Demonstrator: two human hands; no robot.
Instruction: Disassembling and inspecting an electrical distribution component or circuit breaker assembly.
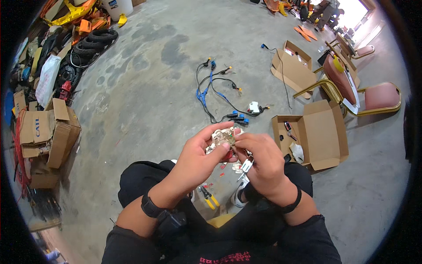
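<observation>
I sit on a concrete floor with both hands raised in front of me. My left hand point(203, 155) cups a small bundle of pale connectors and wires point(222, 139) from below and the left. My right hand point(259, 159) grips the same bundle from the right, fingers pinched on its top edge, with a small white connector point(246, 166) hanging beneath the palm. Both wrists wear black bands. Yellow-handled pliers point(208, 197) lie on the floor between my knees.
A black and blue wire harness point(215, 90) sprawls on the floor ahead. Two open cardboard boxes point(323, 132) point(293, 66) sit to the right, beside gold-framed red chairs point(351, 88). Tyres point(94, 42), boxes point(44, 132) and orange parts pile up at the left.
</observation>
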